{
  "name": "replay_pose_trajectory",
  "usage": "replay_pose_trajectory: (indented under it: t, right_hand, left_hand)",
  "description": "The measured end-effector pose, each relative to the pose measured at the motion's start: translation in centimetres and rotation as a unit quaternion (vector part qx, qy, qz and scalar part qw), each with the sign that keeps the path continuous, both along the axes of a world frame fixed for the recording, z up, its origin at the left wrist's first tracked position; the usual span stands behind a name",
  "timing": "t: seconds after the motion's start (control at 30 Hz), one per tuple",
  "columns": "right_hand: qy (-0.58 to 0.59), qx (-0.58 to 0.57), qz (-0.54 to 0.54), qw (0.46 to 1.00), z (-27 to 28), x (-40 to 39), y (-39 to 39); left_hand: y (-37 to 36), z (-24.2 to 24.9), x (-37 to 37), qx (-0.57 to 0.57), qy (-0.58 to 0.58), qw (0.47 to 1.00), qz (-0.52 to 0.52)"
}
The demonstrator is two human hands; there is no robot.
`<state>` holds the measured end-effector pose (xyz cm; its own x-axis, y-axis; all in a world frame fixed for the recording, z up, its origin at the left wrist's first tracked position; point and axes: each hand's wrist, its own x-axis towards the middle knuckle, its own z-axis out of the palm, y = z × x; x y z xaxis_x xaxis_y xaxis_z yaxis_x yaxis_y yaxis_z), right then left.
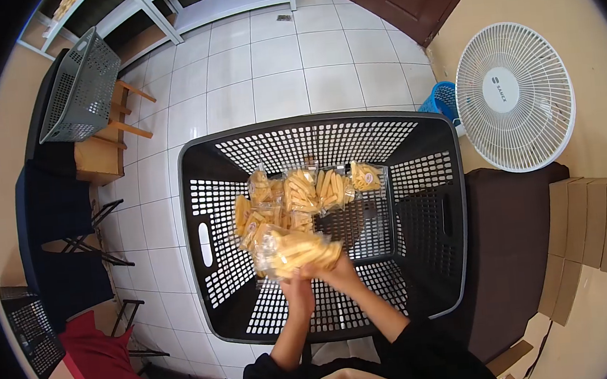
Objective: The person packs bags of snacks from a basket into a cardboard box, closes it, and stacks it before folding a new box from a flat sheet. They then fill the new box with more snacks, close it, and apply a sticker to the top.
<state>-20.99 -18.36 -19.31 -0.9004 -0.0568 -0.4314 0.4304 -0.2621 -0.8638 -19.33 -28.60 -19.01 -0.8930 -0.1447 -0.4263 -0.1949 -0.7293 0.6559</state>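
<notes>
A large black plastic basket point(317, 122) with perforated walls fills the middle of the view. Clear bags of pale yellow sticks point(301, 192) lie in its left and upper part. Over the basket's near left portion, my left hand point(298, 284) and my right hand point(334, 273) together hold one such bag point(291, 252), slightly blurred by motion. The fingers of both hands are closed at its lower edge. Another bag point(367, 177) rests near the basket's far wall, right of the others.
A white fan point(515, 95) and a blue basket point(441, 99) stand at the right, with stacked cardboard boxes point(587, 226) beyond a dark padded surface point(504, 258). Chairs and a grey crate point(82, 90) are at the left. Shelves point(230, 7) stand at the back.
</notes>
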Motion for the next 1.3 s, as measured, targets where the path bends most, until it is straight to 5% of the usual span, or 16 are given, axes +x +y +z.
replay_pose_trajectory:
  t: [0.07, 0.17, 0.2, 0.23, 0.3, 0.37, 0.43, 0.5, 0.6, 0.77, 0.83, 1.0, 1.17, 1.3]
  right_hand:
    - [0.120, 0.029, 0.056, 0.991, 0.4, -0.1, -0.8]
    - [-0.074, -0.331, 0.097, 0.936, -3.7, -2.0, 1.8]
    - [-0.056, -0.133, 0.023, 0.989, -5.9, -2.9, 2.2]
    - [-0.126, -0.008, -0.085, 0.988, -7.1, -4.3, 3.0]
    - [-0.064, 0.197, -0.109, 0.972, -12.2, -6.1, 5.0]
    - [-0.055, 0.218, -0.113, 0.968, -15.0, -7.0, 5.6]
    - [-0.206, 0.084, -0.103, 0.970, -15.2, -8.0, 5.8]
    - [-0.223, 0.109, -0.134, 0.959, -14.8, -8.7, 5.3]
    - [-0.105, 0.385, -0.205, 0.894, -14.4, -7.9, 5.3]
    - [0.103, 0.264, -0.371, 0.884, -3.7, -3.5, 6.6]
    - [0.128, 0.104, -0.399, 0.902, 1.2, -0.6, 7.7]
    - [0.206, 0.026, -0.492, 0.846, 11.9, 9.3, 12.5]
    - [0.224, -0.155, -0.563, 0.780, 16.6, 22.7, 17.4]
    - [0.294, -0.169, -0.650, 0.680, 18.2, 34.5, 18.5]
  left_hand:
    - [-1.6, 0.4, -0.8, -0.062, -0.049, 0.997, 0.027]
    - [-4.2, 1.0, -1.2, -0.117, -0.052, 0.990, 0.067]
    - [-5.0, 1.1, -1.2, -0.120, -0.057, 0.988, 0.073]
    - [-5.5, 2.0, -1.3, -0.136, -0.060, 0.986, 0.073]
    - [-6.9, 1.7, -0.6, -0.116, -0.069, 0.989, 0.064]
    - [-7.2, 1.9, 0.0, -0.117, -0.059, 0.989, 0.064]
    - [-7.1, 2.1, 0.7, -0.106, -0.090, 0.988, 0.060]
    - [-7.2, 1.8, 1.1, -0.101, -0.091, 0.989, 0.060]
    - [-6.9, 2.3, 1.5, -0.106, -0.101, 0.988, 0.056]
    - [-5.2, 4.1, -0.2, -0.079, -0.063, 0.995, -0.006]
    - [-4.0, 4.8, -1.3, -0.049, -0.030, 0.996, -0.061]
    - [3.6, 7.8, -2.6, 0.017, 0.004, 0.969, -0.247]
    - [15.6, 9.8, 3.1, -0.062, 0.066, 0.844, -0.529]
    - [23.7, 10.4, 11.3, -0.052, 0.085, 0.726, -0.680]
